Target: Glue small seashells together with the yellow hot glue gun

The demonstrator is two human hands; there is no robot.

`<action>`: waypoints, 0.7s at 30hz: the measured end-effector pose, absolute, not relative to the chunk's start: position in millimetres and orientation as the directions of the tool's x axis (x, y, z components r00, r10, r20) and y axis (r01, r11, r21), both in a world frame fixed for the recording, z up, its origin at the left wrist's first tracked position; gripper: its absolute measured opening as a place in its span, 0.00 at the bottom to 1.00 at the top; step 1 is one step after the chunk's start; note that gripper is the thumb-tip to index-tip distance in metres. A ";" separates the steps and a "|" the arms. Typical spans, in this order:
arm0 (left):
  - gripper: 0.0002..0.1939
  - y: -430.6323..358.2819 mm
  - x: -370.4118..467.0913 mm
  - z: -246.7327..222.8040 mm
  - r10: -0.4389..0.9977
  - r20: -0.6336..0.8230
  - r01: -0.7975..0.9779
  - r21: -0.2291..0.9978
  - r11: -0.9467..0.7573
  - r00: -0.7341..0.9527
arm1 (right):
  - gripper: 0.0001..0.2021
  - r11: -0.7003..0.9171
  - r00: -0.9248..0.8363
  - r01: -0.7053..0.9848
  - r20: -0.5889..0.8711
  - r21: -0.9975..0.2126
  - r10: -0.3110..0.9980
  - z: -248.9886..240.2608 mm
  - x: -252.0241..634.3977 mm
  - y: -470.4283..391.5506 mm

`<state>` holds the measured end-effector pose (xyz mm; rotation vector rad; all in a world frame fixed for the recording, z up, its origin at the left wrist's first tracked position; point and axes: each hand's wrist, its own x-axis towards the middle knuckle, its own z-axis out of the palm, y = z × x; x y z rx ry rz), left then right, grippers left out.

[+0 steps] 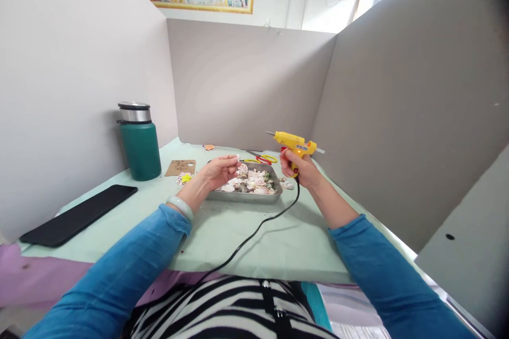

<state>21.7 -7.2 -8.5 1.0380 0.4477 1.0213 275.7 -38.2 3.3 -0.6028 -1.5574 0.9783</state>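
Note:
My right hand (300,167) is wrapped around the handle of a yellow hot glue gun (292,141), held above the table with its nozzle pointing left. A clear glue stick (319,150) pokes out of its back end. In my left hand (218,170) a small white piece (238,158), perhaps a shell, is pinched between thumb and fingertips. Below and between the hands sits a metal tray (246,197) filled with shells (256,183). From the gun's handle a black cord (260,225) runs down over the table's front edge.
Scissors (266,159) with red and yellow handles lie behind the tray. Left of it are a brown card (181,168) and a yellow flower-like piece (185,178). Farther left stand a green bottle (140,148) and a flat black object (79,215). Grey partitions (250,85) enclose the table.

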 end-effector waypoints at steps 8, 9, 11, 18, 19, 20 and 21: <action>0.04 -7.2 24.7 -9.8 0.852 0.131 -0.468 0.872 0.145 0.507 | 0.14 0.451 -0.409 0.045 0.395 -0.891 0.822 -16.7 254.1 -40.0; 0.05 -6.4 25.1 -10.6 0.848 0.129 -0.467 0.871 0.150 0.514 | 0.15 0.450 -0.434 0.065 0.381 -0.891 0.816 -18.8 252.6 -40.0; 0.06 -5.0 25.6 -12.2 0.841 0.129 -0.466 0.870 0.158 0.525 | 0.15 0.454 -0.466 0.086 0.367 -0.887 0.805 -21.6 250.8 -40.1; 0.04 -6.7 26.9 -12.7 0.817 0.133 -0.449 0.878 0.166 0.561 | 0.15 0.454 -0.453 0.096 0.367 -0.886 0.812 -22.1 250.2 -40.5; 0.04 -7.2 27.1 -12.6 0.814 0.133 -0.445 0.880 0.165 0.565 | 0.15 0.457 -0.452 0.096 0.371 -0.884 0.811 -22.1 250.3 -40.3; 0.04 -7.7 27.3 -12.5 0.811 0.135 -0.443 0.881 0.164 0.569 | 0.16 0.460 -0.451 0.095 0.374 -0.883 0.810 -22.2 250.3 -40.1; 0.04 -8.0 27.5 -12.5 0.808 0.138 -0.442 0.882 0.163 0.573 | 0.16 0.462 -0.449 0.094 0.377 -0.882 0.810 -22.5 250.4 -39.7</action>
